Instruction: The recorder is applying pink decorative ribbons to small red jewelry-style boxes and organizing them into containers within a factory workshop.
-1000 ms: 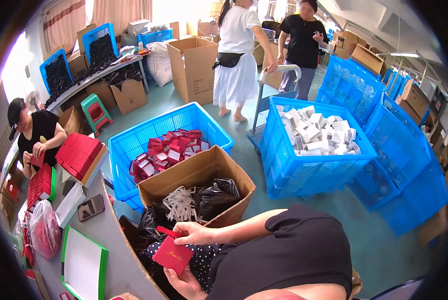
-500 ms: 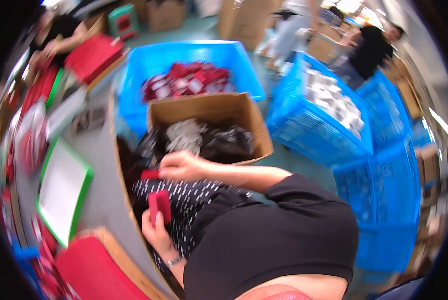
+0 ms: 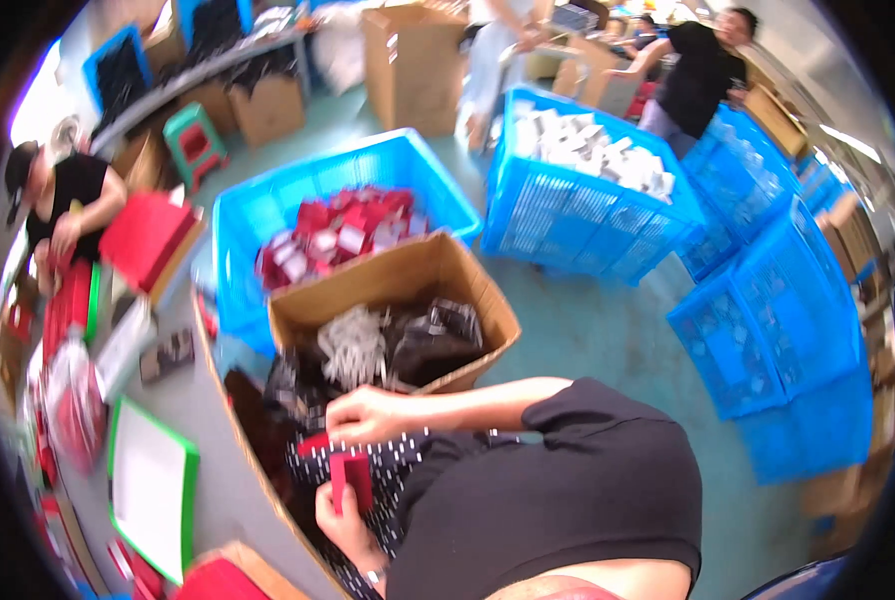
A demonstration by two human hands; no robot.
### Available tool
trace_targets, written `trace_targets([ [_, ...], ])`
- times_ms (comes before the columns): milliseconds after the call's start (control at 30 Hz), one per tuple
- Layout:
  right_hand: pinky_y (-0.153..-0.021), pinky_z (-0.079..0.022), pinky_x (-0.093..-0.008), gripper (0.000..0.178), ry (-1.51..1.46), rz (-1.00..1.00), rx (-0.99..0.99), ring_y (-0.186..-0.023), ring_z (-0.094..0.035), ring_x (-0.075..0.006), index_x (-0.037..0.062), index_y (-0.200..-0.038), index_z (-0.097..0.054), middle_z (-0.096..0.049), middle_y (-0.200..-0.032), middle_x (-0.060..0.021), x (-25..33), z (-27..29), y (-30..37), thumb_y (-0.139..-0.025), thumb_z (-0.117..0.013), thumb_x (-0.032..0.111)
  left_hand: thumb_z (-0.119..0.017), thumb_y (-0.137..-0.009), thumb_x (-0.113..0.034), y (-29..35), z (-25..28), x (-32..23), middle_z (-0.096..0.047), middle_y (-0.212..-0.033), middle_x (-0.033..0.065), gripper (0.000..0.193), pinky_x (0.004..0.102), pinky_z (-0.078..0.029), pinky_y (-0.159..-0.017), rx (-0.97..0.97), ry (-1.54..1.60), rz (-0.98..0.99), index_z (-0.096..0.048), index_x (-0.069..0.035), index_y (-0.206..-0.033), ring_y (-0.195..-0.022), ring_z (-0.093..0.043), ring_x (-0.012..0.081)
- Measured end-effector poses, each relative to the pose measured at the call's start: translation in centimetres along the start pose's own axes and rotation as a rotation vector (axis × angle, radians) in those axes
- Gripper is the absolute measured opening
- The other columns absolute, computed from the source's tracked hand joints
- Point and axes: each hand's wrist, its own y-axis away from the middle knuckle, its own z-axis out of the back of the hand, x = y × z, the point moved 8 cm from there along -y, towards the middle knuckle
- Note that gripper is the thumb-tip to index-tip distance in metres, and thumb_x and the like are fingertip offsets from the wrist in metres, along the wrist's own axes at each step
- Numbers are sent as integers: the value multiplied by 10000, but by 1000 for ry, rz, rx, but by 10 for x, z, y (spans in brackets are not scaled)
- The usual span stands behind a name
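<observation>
In my left hand (image 3: pixel 345 522) I hold a small red box (image 3: pixel 353 482) upright, my fingers closed round its lower part. My right hand (image 3: pixel 366 414) is just beyond it, its fingers bent down over a small red piece (image 3: pixel 315 443). That piece looks like a box part, but its exact shape is partly hidden by my hand and blurred. The two red things are apart, both above my patterned trousers (image 3: pixel 398 462). Right beside my right hand stands an open cardboard box (image 3: pixel 488 345) holding a whitish stringy bundle (image 3: pixel 355 347) and black plastic bags (image 3: pixel 436 342).
Beyond the carton is a blue crate (image 3: pixel 230 215) of red and white pieces; another blue crate (image 3: pixel 578 225) holds white boxes. Stacked blue crates (image 3: pixel 768 320) stand right. On the left, a grey table (image 3: pixel 223 480) carries a green-edged white tray (image 3: pixel 153 485). Co-workers are at far left and far right.
The view has shifted, so the crates and table sit differently in it. My left hand still holds the red box, and my right hand stays at the red piece beside the carton.
</observation>
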Motion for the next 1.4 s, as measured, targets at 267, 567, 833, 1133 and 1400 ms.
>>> trace_targets([
  [267, -578, -402, -184, 217, -202, -477, 308, -651, -513, -34, 47, -837, -628, -563, -713, 33, -6, -13, 7, -884, -634, 259, -733, -763, -92, 15, 9, -23, -608, -706, -8, 144, 220, -443, -606, -58, -235, 79, -633, -19, -836, -651, -529, 44],
  [567, -533, -358, -237, 288, -59, -307, 835, -594, -456, -44, 32, -783, -622, -520, -617, 32, -16, -75, 9, -867, -661, 305, -741, -732, -122, 59, 16, -3, -616, -671, 14, 191, 244, -445, -568, -127, -244, 225, -634, -27, -859, -603, -544, 64],
  [833, -498, -370, -268, 303, 107, -126, 954, -539, -472, -79, 32, -740, -615, -531, -583, -9, -16, -82, -1, -855, -662, 308, -730, -721, -166, 54, 10, -11, -635, -671, 85, 206, 272, -474, -582, -125, -364, 200, -641, -37, -855, -586, -604, 135],
  [1133, -532, -382, -275, 322, 91, -162, 962, -570, -481, -90, 33, -743, -628, -547, -606, -14, -24, -80, -2, -865, -654, 330, -732, -725, -162, 51, 8, -11, -631, -657, 68, 193, 269, -463, -559, -136, -356, 208, -637, -37, -837, -570, -584, 118],
  [1400, -518, -348, -265, 318, 92, -174, 964, -569, -443, -79, 25, -727, -586, -500, -596, 1, -26, -80, -3, -853, -659, 307, -737, -738, -107, 51, 7, -8, -615, -711, -7, 179, 220, -453, -606, -111, -371, 248, -628, -32, -859, -644, -543, 49],
])
